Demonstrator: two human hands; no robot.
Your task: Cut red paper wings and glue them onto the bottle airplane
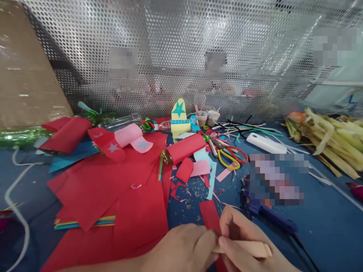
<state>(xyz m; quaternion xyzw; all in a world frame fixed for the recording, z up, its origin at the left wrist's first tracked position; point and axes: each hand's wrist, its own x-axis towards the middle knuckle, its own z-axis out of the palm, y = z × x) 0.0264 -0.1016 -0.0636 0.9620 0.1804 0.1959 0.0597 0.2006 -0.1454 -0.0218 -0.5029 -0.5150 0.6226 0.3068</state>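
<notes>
Left hand (187, 245) and right hand (251, 231), bottom of frame, pinch pale strip (255, 248), apparently shaping it; next move likely requires steady alignment.

Tall brown cardboard panel (31, 68), far left. Silvery perforated sheet (164, 34) across the back; two small beige cups (213, 118) side by side before it. Right: heap of pale yellow-green plant husks (337, 139), smooth white oblong object (266, 143) to their left. White cord (26, 230) curls over blue tabletop (326, 230), left side.
</notes>
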